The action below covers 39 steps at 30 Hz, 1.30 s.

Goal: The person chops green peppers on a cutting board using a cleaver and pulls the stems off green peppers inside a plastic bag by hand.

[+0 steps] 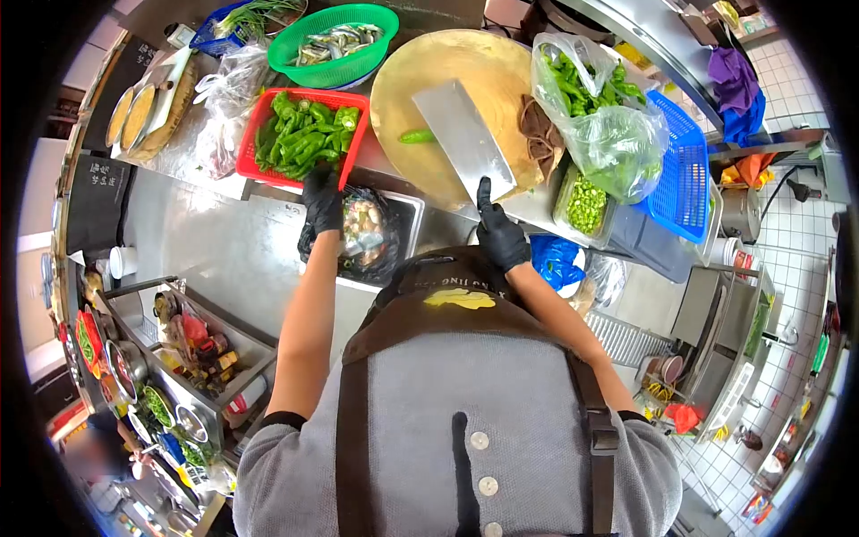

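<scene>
In a black glove, my right hand (501, 236) is closed on the handle of a cleaver, index finger along the blade's near end. The broad cleaver blade (461, 134) lies over a round wooden chopping board (403, 76). One green pepper (416, 136) rests on the board, left of the blade. My left hand (323, 201), also black-gloved, is at the near right rim of a red basket (246, 167). Green peppers (300, 134) fill that basket. The left fingertips are partly hidden among the rim and peppers, so I cannot tell what they hold.
A brown cloth-like item (540, 134) lies at the board's right edge. Beyond are a bag of peppers (617, 143), a container of chopped green pieces (586, 204) and a blue basket (684, 161). A green basket (380, 64) holds small fish. A lined tray (413, 210) sits nearby.
</scene>
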Tool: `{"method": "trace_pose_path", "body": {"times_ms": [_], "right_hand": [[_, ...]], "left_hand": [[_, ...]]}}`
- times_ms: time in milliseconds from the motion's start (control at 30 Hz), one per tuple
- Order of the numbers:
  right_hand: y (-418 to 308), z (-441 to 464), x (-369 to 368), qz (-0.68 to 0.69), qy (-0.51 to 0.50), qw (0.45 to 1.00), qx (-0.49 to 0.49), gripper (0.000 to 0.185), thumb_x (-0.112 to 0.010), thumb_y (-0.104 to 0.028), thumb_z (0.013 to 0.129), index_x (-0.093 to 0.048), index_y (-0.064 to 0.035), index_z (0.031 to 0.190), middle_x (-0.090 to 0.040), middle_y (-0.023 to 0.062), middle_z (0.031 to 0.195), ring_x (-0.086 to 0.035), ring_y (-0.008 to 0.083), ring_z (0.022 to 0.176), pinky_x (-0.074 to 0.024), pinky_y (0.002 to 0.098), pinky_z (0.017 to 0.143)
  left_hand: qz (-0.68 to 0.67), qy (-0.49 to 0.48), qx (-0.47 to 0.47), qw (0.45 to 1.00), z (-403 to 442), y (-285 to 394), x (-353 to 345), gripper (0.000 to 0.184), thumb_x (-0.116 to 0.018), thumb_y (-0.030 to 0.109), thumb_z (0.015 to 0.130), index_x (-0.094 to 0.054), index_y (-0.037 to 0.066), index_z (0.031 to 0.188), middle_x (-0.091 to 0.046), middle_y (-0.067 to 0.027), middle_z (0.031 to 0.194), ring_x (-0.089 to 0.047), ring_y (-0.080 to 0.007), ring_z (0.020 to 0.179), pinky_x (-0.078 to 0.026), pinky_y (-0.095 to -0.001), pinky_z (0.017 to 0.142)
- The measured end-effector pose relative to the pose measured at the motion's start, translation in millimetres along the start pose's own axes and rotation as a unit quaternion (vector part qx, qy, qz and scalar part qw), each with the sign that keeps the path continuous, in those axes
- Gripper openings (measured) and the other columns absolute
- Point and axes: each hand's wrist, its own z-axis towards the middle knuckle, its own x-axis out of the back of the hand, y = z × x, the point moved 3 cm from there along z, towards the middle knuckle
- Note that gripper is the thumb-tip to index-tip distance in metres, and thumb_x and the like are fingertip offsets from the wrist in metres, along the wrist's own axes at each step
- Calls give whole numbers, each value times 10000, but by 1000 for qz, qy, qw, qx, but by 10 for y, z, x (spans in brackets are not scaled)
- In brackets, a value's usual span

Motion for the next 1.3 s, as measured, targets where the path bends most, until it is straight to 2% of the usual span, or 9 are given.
{"method": "trace_pose_path", "body": {"times_ms": [367, 500, 600, 767, 900, 1033, 1167, 1267, 1300], "right_hand": [[358, -42, -103, 2, -10, 1000, -28, 820, -479, 13, 739, -135, -192, 1454, -584, 230, 909, -599, 378, 744, -468, 429, 633], [404, -186, 187, 172, 100, 980, -21, 805, -496, -46, 753, -144, -237, 1452, -583, 234, 822, -599, 376, 693, -471, 428, 623], [409, -151, 333, 227, 172, 958, -32, 787, -619, -45, 741, -251, -149, 1429, -548, 175, 659, -563, 245, 556, -464, 329, 578], [253, 271, 500, 445, 180, 873, -82, 722, -673, -36, 750, -347, -102, 1391, -576, 1, 715, -493, 101, 549, -457, 264, 551], [-115, 690, 797, 583, 141, 797, -71, 715, -666, -18, 757, -352, -116, 1392, -569, -19, 727, -466, 45, 523, -406, 213, 450], [-101, 599, 904, 516, 121, 847, -37, 689, -644, 11, 768, -359, -97, 1387, -564, -14, 732, -461, 48, 525, -401, 212, 458], [-25, 278, 937, 486, 68, 866, -98, 624, -649, -2, 760, -425, -47, 1341, -596, 31, 864, -530, 70, 673, -465, 231, 586], [110, 158, 967, 436, 58, 889, -129, 574, -635, 7, 765, -463, -41, 1311, -585, 2, 845, -518, 67, 682, -467, 238, 597], [222, 99, 911, 462, 64, 872, -149, 553, -634, 11, 763, -484, -43, 1292, -580, -10, 828, -511, 67, 672, -464, 237, 597]], "left_hand": [[77, -98, -108, 986, 181, 122, -1227, 262, -663, 75, 713, -634, 47, 972, -629, -113, 972, -594, -252, 925, -473, -355, 787], [257, -154, -361, 883, 93, 462, -1530, 331, -682, 163, 704, -605, 65, 1011, -590, -137, 957, -548, -311, 934, -443, -409, 819], [348, -300, -285, 841, 204, 350, -1819, 319, -687, 177, 699, -610, 64, 987, -584, -153, 974, -532, -334, 947, -436, -419, 819], [-25, -338, 36, 940, 16, 574, -1641, 197, -699, 109, 748, -614, 46, 915, -581, -6, 702, -505, -93, 602, -418, -250, 555], [-105, -314, 134, 934, -107, 394, -1301, 315, -619, 57, 801, -558, 14, 1107, -630, -59, 947, -571, -156, 849, -443, -287, 761], [-238, -74, 90, 964, 203, 285, -648, 431, -610, 66, 801, -511, -11, 1213, -548, -144, 1205, -497, -211, 1118, -408, -333, 901], [34, 4, 155, 987, 473, 632, -141, 362, -667, 77, 760, -571, 37, 1107, -638, -79, 901, -574, -185, 741, -470, -320, 679], [255, -58, -214, 941, 327, -239, -312, 359, -701, 99, 723, -588, 38, 1058, -624, -102, 883, -584, -228, 728, -477, -331, 676], [201, -89, -152, 964, 147, 9, -397, 363, -709, 106, 712, -588, 39, 1048, -616, -118, 906, -586, -261, 779, -477, -348, 712]]}}
